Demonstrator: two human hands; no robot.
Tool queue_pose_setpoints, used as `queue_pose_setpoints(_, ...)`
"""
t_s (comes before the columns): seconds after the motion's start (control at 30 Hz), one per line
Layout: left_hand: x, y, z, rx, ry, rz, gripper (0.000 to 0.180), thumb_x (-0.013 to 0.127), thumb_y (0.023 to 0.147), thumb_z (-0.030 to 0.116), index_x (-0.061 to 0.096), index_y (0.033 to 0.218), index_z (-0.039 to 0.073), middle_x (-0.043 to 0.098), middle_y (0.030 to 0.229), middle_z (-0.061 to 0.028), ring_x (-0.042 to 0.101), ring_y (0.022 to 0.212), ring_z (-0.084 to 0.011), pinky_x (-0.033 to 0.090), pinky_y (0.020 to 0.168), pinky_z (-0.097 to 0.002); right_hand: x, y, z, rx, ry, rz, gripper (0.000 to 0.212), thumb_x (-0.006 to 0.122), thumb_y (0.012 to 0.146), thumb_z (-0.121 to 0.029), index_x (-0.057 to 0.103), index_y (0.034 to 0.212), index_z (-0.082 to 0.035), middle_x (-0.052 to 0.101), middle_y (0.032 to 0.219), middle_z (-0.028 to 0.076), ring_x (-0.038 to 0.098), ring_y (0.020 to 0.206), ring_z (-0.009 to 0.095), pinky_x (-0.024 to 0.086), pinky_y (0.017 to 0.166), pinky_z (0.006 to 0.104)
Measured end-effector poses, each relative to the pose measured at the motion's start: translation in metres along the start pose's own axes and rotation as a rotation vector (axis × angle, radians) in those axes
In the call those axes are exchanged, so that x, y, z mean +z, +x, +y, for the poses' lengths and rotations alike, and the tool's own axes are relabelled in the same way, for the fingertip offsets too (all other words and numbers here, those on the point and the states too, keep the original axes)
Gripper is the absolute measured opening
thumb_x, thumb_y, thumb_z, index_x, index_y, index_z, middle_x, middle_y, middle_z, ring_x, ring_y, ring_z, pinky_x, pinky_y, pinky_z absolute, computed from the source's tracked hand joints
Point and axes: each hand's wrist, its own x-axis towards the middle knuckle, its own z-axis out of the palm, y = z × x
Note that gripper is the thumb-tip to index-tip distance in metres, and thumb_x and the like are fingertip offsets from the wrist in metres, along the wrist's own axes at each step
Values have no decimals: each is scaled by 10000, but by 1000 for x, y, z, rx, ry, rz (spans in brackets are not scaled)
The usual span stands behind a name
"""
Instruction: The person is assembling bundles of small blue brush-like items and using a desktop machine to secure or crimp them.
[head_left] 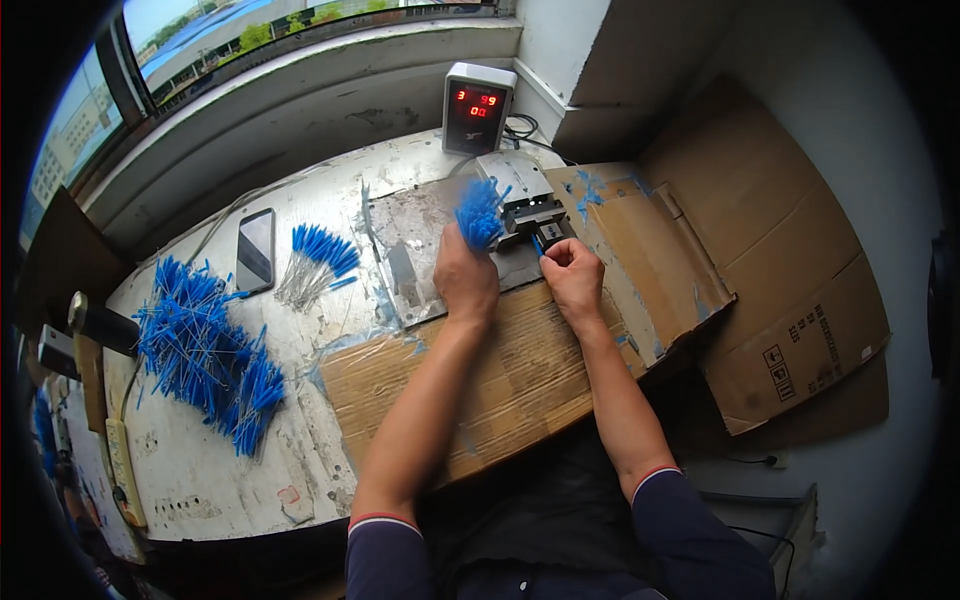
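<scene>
My left hand (465,275) grips a bunch of thin blue-tipped sticks (481,211), their blue ends fanned upward. Just to its right, my right hand (573,275) pinches a single blue-tipped stick (538,243) and holds it at the mouth of a small metal machine (528,198). Both hands rest over a metal plate (415,250) and a sheet of cardboard (510,370) on the worn white table (210,470).
A big heap of blue-tipped sticks (205,350) and a smaller bundle (318,262) lie at the left, beside a black phone (255,250). A counter box with red digits (476,108) stands behind the machine. A flattened cardboard box (790,290) leans at the right.
</scene>
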Motion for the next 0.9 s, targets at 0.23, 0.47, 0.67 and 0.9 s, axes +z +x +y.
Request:
queue_pose_setpoints(0.23, 0, 0, -5, 74, 11, 41, 107, 561, 892, 49, 546, 998, 51, 614, 901, -177, 591, 879, -410, 457, 776, -500, 10, 2, 4, 61, 71, 45, 77, 738, 791, -38, 666, 797, -11, 667, 697, 22, 605, 627, 87, 498, 611, 261)
queue_pose_setpoints(0.47, -1, -3, -5, 218, 144, 15, 145, 557, 845, 26, 577, 987, 51, 618, 878, -163, 588, 869, -375, 444, 781, -480, 14, 4, 1, 56, 75, 84, 120, 762, 795, -103, 678, 792, -17, 688, 696, 56, 636, 618, 129, 515, 621, 296)
queue_pose_setpoints(0.67, -7, -10, 3, 239, 248, -175, 200, 572, 786, -7, 587, 977, 53, 625, 822, -160, 604, 823, -378, 453, 761, -483, 9, 3, 6, 139, 347, 47, 199, 748, 884, -162, 659, 806, -2, 663, 691, 11, 572, 621, 65, 472, 585, 248)
queue_pose_setpoints(0.9, -8, -8, 5, 334, 242, -227, 229, 576, 742, -24, 582, 960, 43, 622, 800, -172, 614, 782, -381, 468, 731, -490, 6, 3, -4, 175, 438, 56, 214, 705, 943, -178, 642, 824, -11, 642, 707, -8, 512, 622, 50, 425, 554, 237)
